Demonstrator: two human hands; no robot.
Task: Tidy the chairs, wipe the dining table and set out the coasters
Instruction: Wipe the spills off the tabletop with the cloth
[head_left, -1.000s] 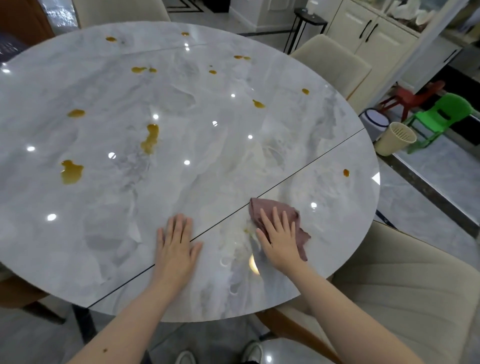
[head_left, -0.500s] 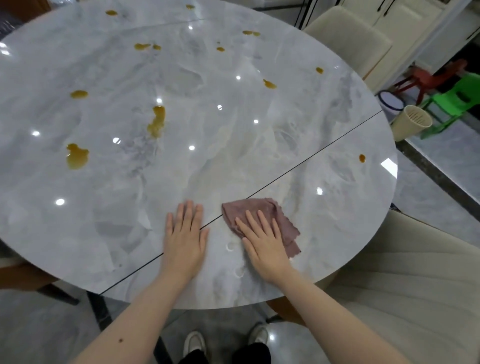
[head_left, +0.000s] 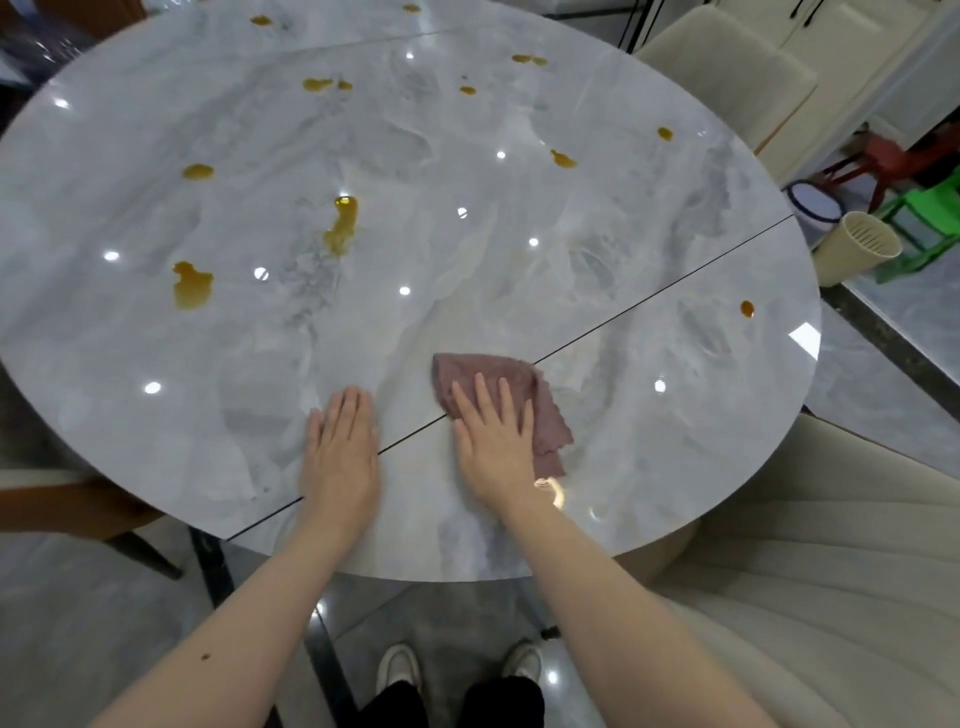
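A round grey marble dining table (head_left: 467, 218) fills the view, crossed by a dark seam. Several amber spills dot it, the largest (head_left: 191, 285) at the left and another (head_left: 343, 223) near the middle. A small drop (head_left: 747, 308) lies near the right edge. My right hand (head_left: 493, 441) presses flat on a mauve cloth (head_left: 540, 410) that lies over the seam near the front edge. My left hand (head_left: 340, 452) rests flat on the bare tabletop just left of it, fingers straight. No coasters are in view.
A cream padded chair (head_left: 831, 597) stands at the front right, another (head_left: 727, 67) at the far right. A wooden chair seat (head_left: 67, 512) shows under the left edge. A beige bin (head_left: 857, 254), a green stool (head_left: 930, 218) and a red stool stand on the floor at right.
My right hand has slid the cloth leftward and slightly away from me, onto the seam. My left hand has stayed flat on the table.
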